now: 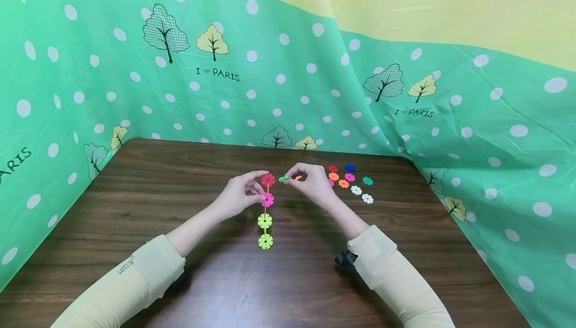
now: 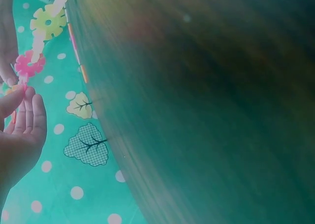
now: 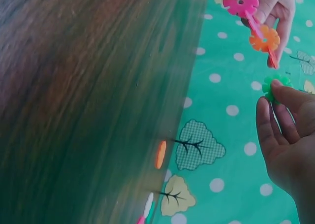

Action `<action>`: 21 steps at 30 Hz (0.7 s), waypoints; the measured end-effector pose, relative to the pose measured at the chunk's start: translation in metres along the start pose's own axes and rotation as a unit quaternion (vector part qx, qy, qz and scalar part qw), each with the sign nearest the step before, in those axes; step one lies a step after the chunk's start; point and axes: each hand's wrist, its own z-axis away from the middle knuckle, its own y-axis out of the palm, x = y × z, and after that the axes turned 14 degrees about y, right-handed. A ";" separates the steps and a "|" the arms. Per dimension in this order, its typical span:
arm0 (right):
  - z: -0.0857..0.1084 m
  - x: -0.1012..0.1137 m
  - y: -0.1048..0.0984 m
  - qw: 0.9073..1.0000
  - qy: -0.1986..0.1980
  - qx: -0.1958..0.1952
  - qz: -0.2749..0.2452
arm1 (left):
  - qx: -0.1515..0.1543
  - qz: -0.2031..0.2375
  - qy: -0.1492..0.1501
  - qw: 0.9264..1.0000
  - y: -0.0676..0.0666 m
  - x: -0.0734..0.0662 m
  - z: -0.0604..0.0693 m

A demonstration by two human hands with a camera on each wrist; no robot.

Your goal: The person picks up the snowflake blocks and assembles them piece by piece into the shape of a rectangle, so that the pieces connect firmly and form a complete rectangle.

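My left hand (image 1: 238, 195) pinches the upper part of a chain of notched plastic flower discs, which hangs downward. A red disc (image 1: 268, 179) is at its top, with a pink disc (image 1: 268, 200) below and a yellow-green disc (image 1: 265, 242) at the bottom; other discs, seen edge-on, link them. In the right wrist view, an orange disc (image 3: 266, 38) sits between pink and red ones. To the right, my right hand (image 1: 312, 184) pinches a green disc (image 1: 284, 179) between thumb and fingers. That disc is close to the chain's top end, with a small gap between.
Several loose discs lie at the back right of the dark wooden table (image 1: 216, 278), among them a blue disc (image 1: 350, 167) and a white disc (image 1: 367, 198). A green dotted curtain (image 1: 252, 98) hangs behind and beside the table.
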 end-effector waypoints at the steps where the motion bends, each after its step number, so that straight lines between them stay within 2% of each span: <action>1: 0.000 0.000 0.001 1.000 -0.002 0.001 0.000 | 0.000 -0.001 -0.002 1.000 0.000 0.000 0.000; 9: -0.001 0.003 0.009 1.000 -0.020 0.001 0.005 | 0.005 -0.002 -0.003 1.000 0.001 0.002 -0.001; 21: 0.001 0.007 0.013 0.997 -0.076 -0.011 0.016 | -0.006 -0.010 -0.005 1.000 0.003 -0.003 -0.001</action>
